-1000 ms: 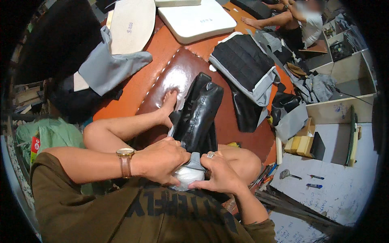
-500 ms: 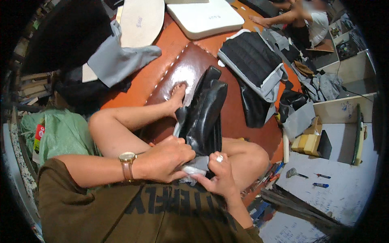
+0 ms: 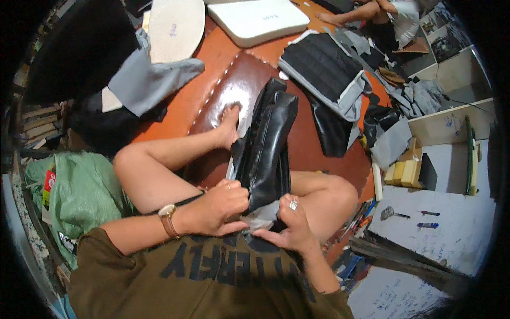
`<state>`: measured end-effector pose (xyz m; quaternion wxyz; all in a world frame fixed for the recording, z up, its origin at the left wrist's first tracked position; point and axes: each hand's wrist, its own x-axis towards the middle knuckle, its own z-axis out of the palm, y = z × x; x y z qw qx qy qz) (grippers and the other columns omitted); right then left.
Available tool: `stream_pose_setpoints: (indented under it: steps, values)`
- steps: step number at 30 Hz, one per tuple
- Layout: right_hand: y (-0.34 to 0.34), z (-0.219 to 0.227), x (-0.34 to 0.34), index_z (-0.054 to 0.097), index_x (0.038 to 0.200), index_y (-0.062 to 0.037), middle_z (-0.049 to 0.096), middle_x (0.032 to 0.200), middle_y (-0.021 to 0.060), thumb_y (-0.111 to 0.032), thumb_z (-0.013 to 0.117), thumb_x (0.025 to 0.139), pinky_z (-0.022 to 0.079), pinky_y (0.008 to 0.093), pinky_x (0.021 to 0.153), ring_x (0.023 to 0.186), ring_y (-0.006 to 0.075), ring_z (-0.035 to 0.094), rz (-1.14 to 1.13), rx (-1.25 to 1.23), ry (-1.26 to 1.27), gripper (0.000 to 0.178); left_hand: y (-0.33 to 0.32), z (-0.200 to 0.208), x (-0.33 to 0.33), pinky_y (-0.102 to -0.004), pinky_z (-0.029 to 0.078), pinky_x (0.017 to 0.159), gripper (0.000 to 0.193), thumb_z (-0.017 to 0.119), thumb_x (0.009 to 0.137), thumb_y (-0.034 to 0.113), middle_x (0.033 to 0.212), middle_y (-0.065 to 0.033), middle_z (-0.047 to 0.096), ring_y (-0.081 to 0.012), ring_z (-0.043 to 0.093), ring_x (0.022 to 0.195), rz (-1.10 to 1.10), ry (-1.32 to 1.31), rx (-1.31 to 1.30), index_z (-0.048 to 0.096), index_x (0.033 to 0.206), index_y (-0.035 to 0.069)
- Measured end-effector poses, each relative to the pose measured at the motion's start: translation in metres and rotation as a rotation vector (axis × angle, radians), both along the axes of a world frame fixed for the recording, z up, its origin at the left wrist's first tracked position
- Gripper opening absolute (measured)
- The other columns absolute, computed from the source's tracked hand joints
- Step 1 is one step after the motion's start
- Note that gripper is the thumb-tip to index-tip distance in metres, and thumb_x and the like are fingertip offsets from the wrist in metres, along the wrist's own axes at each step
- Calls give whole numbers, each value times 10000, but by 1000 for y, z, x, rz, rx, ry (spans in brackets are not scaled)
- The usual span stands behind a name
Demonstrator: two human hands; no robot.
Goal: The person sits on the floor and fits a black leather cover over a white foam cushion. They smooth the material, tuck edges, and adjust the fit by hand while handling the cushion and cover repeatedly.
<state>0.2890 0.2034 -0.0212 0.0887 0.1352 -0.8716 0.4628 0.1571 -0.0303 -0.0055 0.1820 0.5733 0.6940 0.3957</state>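
A black leatherette cover (image 3: 271, 151) is held at near centre, its long body laid twd the far side over a brown leatherette pad (image 3: 241, 74). Its near end is gripped by both hands: by the left hand (image 3: 223, 210), fingers curled & thumb pointed right; by the right hand (image 3: 292, 223), thumb & bent fingers closed on the opp. side. Btwn them a greyish-white wad (image 3: 261, 219) is partly exposed; whether lining or padding can't be told. Some fingertips are hidden in the folds, as is the cover's underside.

At far right, a black quilted cover (image 3: 319, 69) w/ grey edging is set on the pad & orange surface (image 3: 212, 42). A white foam pad (image 3: 260, 20) & cream panel (image 3: 175, 33) are cut off by the upper edge, as is a co-worker's leg (image 3: 353, 14), partly. A large black shape (image 3: 79, 48), far left, is too dark to be made out. The tool jumble (image 3: 345, 234) by the right knee is blurred & partly hidden. At left, a green sack (image 3: 87, 191) is seen, contents hidden.
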Motion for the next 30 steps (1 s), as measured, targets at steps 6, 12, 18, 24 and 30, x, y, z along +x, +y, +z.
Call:
stream_pose_setpoints:
  steps: [6,12,18,24,30]
  values:
    - [1,-6,-2,519,865,-65,542,930,147,-188,931,622,403,468,781,866,360,533,19,54,30,494,-4,9,-5,-465,416,839,404,858,809,206,972,-138,506,-353,524,948,17,30,-11,515,962,57]
    - [-14,-3,1,454,704,-80,487,779,89,-156,915,582,395,444,729,753,320,505,-37,1,61,483,-8,5,5,-459,416,827,384,862,770,171,941,-119,509,-343,528,931,49,12,11,523,919,70]
    - [-23,-13,1,442,677,-81,454,725,80,-68,873,574,382,435,672,676,299,476,-69,-59,187,443,-11,-6,6,-449,409,790,365,844,689,103,875,-100,479,-330,514,862,56,33,136,511,836,78]
    - [-15,-34,-5,503,687,-72,479,733,91,-44,844,626,383,428,664,683,310,488,-56,-108,248,347,-3,-33,10,-459,389,761,370,830,685,72,866,-121,451,-348,491,844,131,18,300,491,831,56]
    - [4,21,-88,694,924,-4,568,804,35,-61,797,846,399,290,664,742,128,526,-254,-352,-61,141,45,-2,-59,-435,385,703,334,810,856,103,843,-165,469,-324,466,776,366,25,390,491,859,2]
